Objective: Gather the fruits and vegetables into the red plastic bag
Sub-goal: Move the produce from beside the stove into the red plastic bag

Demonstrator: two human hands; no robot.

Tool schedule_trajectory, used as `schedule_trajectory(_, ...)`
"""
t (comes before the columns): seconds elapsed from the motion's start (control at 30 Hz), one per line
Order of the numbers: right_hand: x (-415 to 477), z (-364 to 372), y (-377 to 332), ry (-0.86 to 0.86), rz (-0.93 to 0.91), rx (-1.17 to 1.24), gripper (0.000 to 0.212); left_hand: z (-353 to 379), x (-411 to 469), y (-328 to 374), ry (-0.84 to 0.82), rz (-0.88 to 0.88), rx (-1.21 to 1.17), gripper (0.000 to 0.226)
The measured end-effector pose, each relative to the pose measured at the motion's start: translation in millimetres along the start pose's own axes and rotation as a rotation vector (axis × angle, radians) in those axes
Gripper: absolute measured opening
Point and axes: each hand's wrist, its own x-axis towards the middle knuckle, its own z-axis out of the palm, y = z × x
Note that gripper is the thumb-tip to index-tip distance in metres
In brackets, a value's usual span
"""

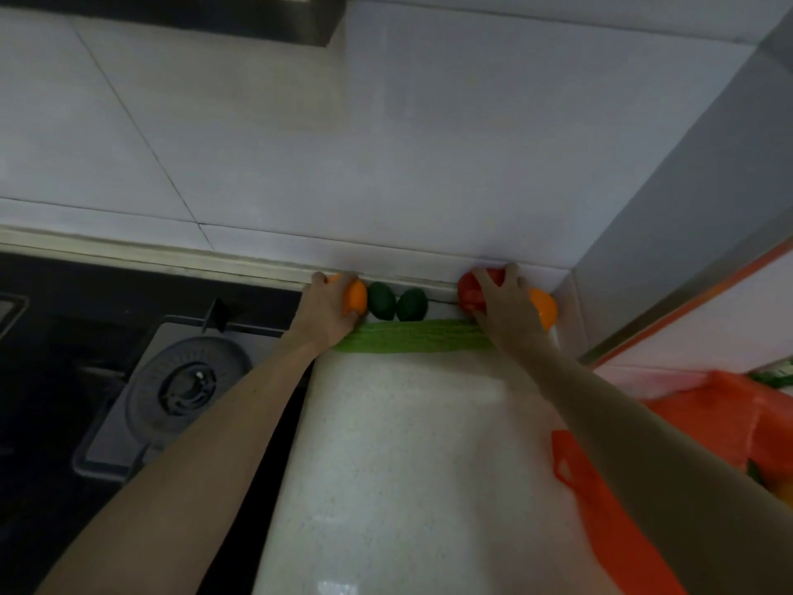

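The red plastic bag (703,423) lay slumped at the right edge of the white bench (407,444), one handle loop spread flat on the surface, something green and yellow showing inside its mouth. The produce sat in a row at the back of the bench against the tiled wall (386,143). The left hand (328,309) had its fingers wrapped around an orange fruit (356,297). Just beside it stood two dark green fruits (382,300) touching each other. The right hand (502,302) had its fingers spread and closed over a red fruit (470,294), with another orange fruit (544,309) under its outer edge. A long light-green vegetable (412,336) lay across in front of the row, between both wrists. A gas hob (184,388) sat left of the bench.
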Motion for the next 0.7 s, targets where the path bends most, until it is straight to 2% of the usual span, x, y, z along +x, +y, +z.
schedule_trajectory(0.17,-25,-32,-11,0.065,0.032,0.185,0.060,-12,-30,28,0.127,-0.005,-0.047,0.064)
schedule_trajectory(0.27,-66,-56,-13,0.237,-0.007,0.303,0.062,-17,-66,59,0.194,0.033,-0.062,0.061)
schedule_trajectory(0.37,-120,-79,-7,0.304,-0.005,0.451,0.063,-16,-104,101,0.228,0.070,-0.106,0.062)
schedule_trajectory(0.53,-223,-117,17,0.344,0.098,0.520,0.066,9,-163,182,0.172,0.213,-0.159,0.065)
schedule_trajectory(0.7,-309,-134,75,0.397,0.326,0.506,0.067,51,-216,263,0.064,0.346,-0.175,0.063)
